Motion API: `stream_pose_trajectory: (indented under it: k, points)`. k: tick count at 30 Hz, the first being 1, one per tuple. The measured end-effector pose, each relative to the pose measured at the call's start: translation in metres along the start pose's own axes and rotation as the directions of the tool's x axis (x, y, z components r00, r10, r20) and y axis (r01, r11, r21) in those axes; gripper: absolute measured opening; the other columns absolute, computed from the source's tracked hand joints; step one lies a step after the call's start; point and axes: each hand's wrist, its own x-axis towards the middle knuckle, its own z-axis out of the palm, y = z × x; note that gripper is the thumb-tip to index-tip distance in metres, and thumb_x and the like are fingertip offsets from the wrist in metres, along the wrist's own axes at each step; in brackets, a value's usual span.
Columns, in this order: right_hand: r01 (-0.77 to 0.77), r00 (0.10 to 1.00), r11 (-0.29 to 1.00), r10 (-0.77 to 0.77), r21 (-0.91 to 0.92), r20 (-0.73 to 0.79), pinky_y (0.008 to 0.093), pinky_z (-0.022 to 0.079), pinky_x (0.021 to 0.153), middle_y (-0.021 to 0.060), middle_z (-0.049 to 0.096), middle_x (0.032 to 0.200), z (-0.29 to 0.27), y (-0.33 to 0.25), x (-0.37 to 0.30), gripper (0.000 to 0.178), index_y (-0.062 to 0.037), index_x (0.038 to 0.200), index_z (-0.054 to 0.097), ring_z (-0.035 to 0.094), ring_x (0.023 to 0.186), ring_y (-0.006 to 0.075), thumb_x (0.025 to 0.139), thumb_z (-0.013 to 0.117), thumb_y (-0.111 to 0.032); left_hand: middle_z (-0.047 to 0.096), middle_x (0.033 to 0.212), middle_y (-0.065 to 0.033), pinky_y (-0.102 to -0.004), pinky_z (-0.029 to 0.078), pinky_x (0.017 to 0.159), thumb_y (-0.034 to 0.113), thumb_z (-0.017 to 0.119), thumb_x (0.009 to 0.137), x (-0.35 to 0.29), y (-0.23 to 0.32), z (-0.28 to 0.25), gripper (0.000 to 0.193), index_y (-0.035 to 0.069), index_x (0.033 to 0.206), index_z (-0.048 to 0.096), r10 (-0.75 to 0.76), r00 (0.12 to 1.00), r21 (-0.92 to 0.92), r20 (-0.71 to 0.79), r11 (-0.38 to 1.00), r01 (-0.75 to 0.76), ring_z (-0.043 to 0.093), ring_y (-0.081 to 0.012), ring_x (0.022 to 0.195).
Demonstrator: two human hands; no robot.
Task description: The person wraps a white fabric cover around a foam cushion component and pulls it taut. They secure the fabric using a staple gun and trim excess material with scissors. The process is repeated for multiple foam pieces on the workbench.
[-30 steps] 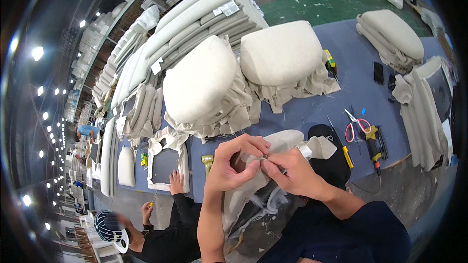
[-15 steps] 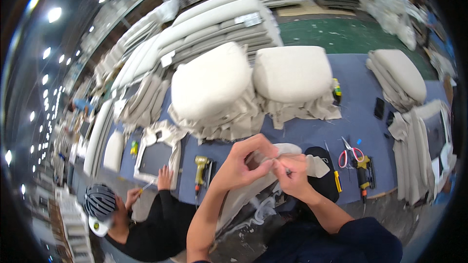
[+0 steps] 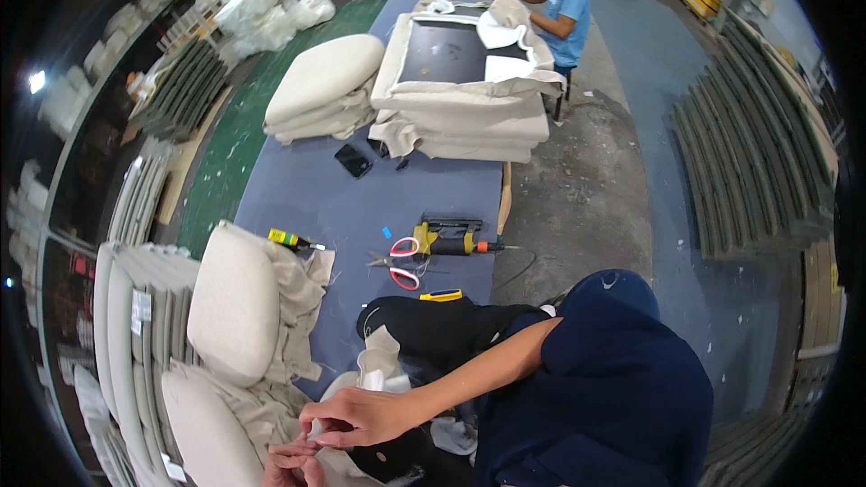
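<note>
My right hand (image 3: 347, 415) is low in the view, closed, with its thumb and fingers pinched together. Against its fingertips, at the bottom edge, is my left hand (image 3: 293, 464), also closed and partly cut off. Whatever lies between the fingertips is too small to make out. Cream fabric (image 3: 379, 353) and some white material lie just beyond my right wrist. To the left of my hands are cream padded cushions (image 3: 233, 302) with loose grey-beige cloth.
On the blue table (image 3: 298, 185) lie red-handled scissors (image 3: 403, 261), a yellow-and-black staple gun (image 3: 448, 238), a yellow-handled tool (image 3: 442, 295), a yellow-green tube (image 3: 284, 237) and a phone (image 3: 353, 160). Stacked cushions (image 3: 327, 81) stand farther off. A person in a light blue shirt (image 3: 568, 7) works beyond.
My view has swung to the right, so my hands now appear at the lower left. They are still together at the fingertips. The co-worker at left has left the view.
</note>
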Motion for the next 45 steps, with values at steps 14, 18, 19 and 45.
stream_pose_trajectory:
  k: [14,18,19,45]
  points:
    - [-0.025,0.995,0.99,0.038,0.139,-0.095,0.031,0.051,0.063,0.0102,0.072,0.084,0.0,0.002,0.008,0.028,0.0014,0.106,0.072,0.066,0.071,0.0173,0.093,0.07,-0.024,0.067,0.09,-0.0125,-0.0339,0.056,0.078,-0.002,0.074,0.086,0.014,-0.011,0.013,0.014,0.001,0.086,0.06,-0.107,0.989,-0.039,-0.1,0.994,0.103,0.066,-0.0202,0.082]
    - [-0.182,0.982,0.972,0.172,0.147,0.075,0.0261,0.05,0.064,0.0067,0.071,0.085,-0.004,-0.011,0.004,0.024,-0.0003,0.109,0.073,0.063,0.073,0.0115,0.093,0.071,-0.018,0.068,0.09,-0.0137,-0.0361,0.055,0.083,-0.002,0.073,0.086,0.001,-0.001,0.015,0.013,0.0,0.087,0.06,-0.059,0.985,-0.066,-0.16,0.997,0.049,0.067,-0.022,0.086]
    - [-0.235,0.967,0.965,0.22,0.12,0.126,0.0252,0.05,0.066,0.0061,0.071,0.084,-0.005,-0.014,0.003,0.023,-0.0004,0.109,0.073,0.062,0.073,0.0102,0.093,0.071,-0.018,0.069,0.09,-0.0141,-0.0367,0.055,0.084,-0.003,0.072,0.086,0.0,-0.005,0.008,0.013,0.0,0.087,0.06,-0.034,0.986,-0.044,-0.161,0.999,0.028,0.068,-0.0227,0.088]
    - [-0.295,0.704,0.955,0.208,0.013,0.679,0.0249,0.037,0.05,0.0011,0.053,0.061,0.093,0.053,0.074,0.047,-0.0007,0.075,0.055,0.049,0.053,0.0083,0.106,0.054,-0.036,0.071,0.084,-0.0045,-0.0276,0.051,0.076,0.005,0.079,0.079,-0.022,-0.064,-0.103,0.012,0.003,0.08,0.068,-0.079,0.979,-0.416,-0.188,0.909,-0.007,0.065,-0.0109,0.08]
